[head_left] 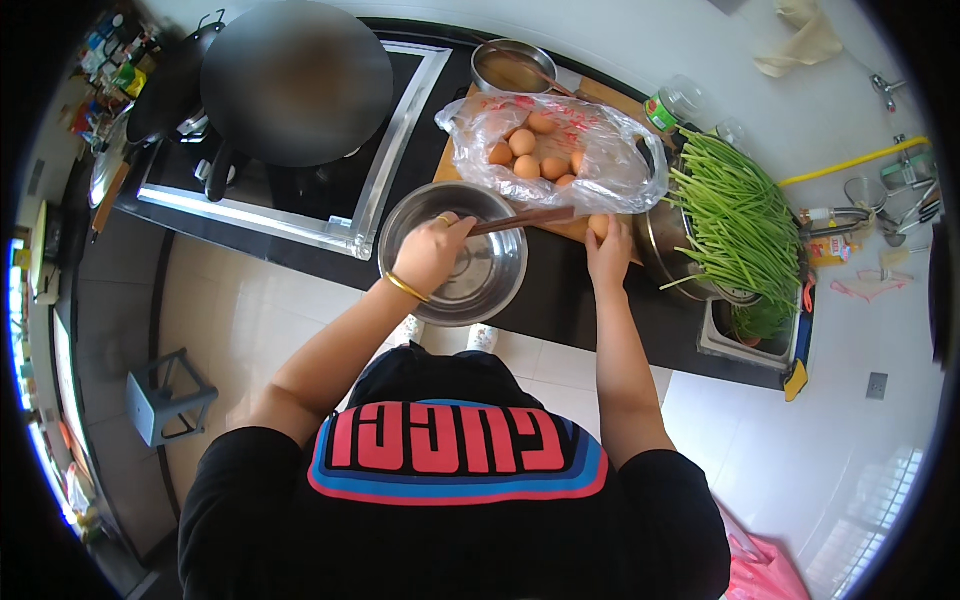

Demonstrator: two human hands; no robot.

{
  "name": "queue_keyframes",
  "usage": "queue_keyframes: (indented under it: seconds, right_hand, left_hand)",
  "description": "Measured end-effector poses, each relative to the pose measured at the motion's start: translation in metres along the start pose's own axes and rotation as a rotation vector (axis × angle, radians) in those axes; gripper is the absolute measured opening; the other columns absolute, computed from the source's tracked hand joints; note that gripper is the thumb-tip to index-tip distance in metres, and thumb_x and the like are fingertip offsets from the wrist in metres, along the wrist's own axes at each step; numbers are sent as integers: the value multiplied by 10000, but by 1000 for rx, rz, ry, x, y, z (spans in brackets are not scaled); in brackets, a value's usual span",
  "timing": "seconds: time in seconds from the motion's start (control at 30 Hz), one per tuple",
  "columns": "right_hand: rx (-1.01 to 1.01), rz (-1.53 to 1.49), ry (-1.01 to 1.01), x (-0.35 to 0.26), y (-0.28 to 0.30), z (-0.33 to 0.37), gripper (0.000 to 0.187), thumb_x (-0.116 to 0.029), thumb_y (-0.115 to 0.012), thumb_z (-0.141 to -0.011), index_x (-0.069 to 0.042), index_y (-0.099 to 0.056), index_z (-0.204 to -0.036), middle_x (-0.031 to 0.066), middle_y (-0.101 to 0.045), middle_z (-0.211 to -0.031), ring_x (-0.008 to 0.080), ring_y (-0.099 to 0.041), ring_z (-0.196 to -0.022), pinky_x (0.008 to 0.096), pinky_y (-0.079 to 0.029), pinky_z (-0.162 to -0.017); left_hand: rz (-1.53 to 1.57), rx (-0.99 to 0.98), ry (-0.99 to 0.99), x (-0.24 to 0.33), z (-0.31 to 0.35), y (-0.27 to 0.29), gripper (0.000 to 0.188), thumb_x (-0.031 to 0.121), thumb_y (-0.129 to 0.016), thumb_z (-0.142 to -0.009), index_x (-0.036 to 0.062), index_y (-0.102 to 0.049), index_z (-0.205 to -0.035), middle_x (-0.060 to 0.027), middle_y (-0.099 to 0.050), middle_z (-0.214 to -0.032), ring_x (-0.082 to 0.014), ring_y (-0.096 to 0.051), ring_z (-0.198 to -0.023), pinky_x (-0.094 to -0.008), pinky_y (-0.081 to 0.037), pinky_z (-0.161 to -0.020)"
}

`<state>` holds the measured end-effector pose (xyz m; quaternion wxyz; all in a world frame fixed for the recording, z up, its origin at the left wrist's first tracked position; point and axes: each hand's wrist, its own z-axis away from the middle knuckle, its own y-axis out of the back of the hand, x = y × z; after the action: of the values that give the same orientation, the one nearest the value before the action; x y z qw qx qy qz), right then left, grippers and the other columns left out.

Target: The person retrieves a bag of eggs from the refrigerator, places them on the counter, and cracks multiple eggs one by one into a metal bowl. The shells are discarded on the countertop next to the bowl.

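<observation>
bright daylight tones, black fisheye corners, blurred pan (340,130), glints on steel bowl (508,265)

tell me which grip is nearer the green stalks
Right. The right grip, holding an egg, is a short way left of the green stalks; the left grip is much farther left, over the steel bowl, holding brown chopsticks.

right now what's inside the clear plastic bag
Several brown eggs lie piled in the plastic bag. Anything beneath them or behind its crumpled folds is covered, so a full count isn't possible.
</observation>
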<state>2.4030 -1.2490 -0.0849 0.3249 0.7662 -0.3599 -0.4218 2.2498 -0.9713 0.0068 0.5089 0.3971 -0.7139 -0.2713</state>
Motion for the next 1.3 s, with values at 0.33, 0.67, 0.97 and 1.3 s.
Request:
queue_keyframes:
  seconds: [0.33, 0.67, 0.97, 1.3]
  right_hand:
    - [4, 12, 18, -5, -1, -3, 558, -154, -744, -717, -16, -519, -1209, 199, -539, -1077, 395, -502, -1034, 448, -410, -908]
    - [-103, -440, 30, -45, 13, 58, 507, -128, -748, -720, -23, -541, -1172, 182, -584, -1064, 351, -567, -989, 381, -461, -857]
    - [-2, -329, 162, -77, -1, 75, 550, -43, -731, -707, -47, -521, -1215, 164, -561, -1106, 354, -530, -1010, 410, -432, -861]
    - [-395, -1229, -247, -123, 54, 41, 456, -135, -643, -878, -9, -463, -1277, 118, -577, -1094, 159, -585, -933, 272, -490, -808]
  left_hand:
    - [-257, -27, -66, -73, -19, 7, 354, 90, -697, -725, 89, -653, -1076, -67, -572, -916, -243, -566, -902, -370, -449, -788]
    - [-25, 218, -80, -44, 12, 27, 267, 85, -702, -720, 65, -668, -985, -57, -589, -980, -269, -550, -950, -386, -426, -791]
    - [91, 177, -66, -29, 41, 17, 209, 3, -689, -717, 23, -679, -925, -107, -619, -896, -282, -593, -828, -373, -465, -763]
    - [460, 51, -5, -17, 20, 36, 390, 54, -710, -724, 23, -619, -1103, -149, -610, -1018, -281, -603, -924, -349, -493, -809]
